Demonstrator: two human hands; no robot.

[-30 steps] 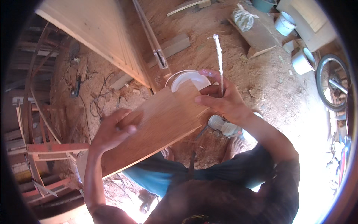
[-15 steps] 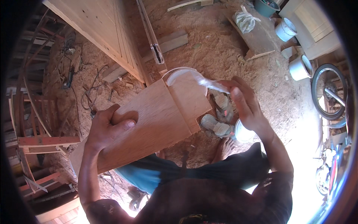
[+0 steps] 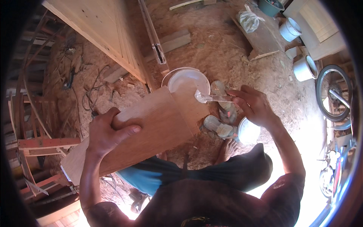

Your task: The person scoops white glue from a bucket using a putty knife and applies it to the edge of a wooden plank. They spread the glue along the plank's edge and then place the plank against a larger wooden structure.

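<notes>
A flat brown wooden board slants across my lap, with a stepped, narrower tongue at its far right end. My left hand grips the board's far left edge, thumb lying on top and fingers hidden beneath. In my right hand, thumb and fingers pinch a thin, pale tool whose tip is coated white. That tip is over the tongue, close to its right edge; whether it touches the wood I cannot tell. Partly behind the tongue stands a round white bucket with a thin wire handle.
A panelled wooden door leans at the far left. Sandals and a white tub are by my foot. Buckets, a plank with a plastic bag and a bicycle wheel line the right; cables cross the sawdust floor.
The board has shifted left and slightly toward me, uncovering more of the bucket. My right hand moved right and slightly nearer; the tool's white tip lowered in view, over the tongue.
</notes>
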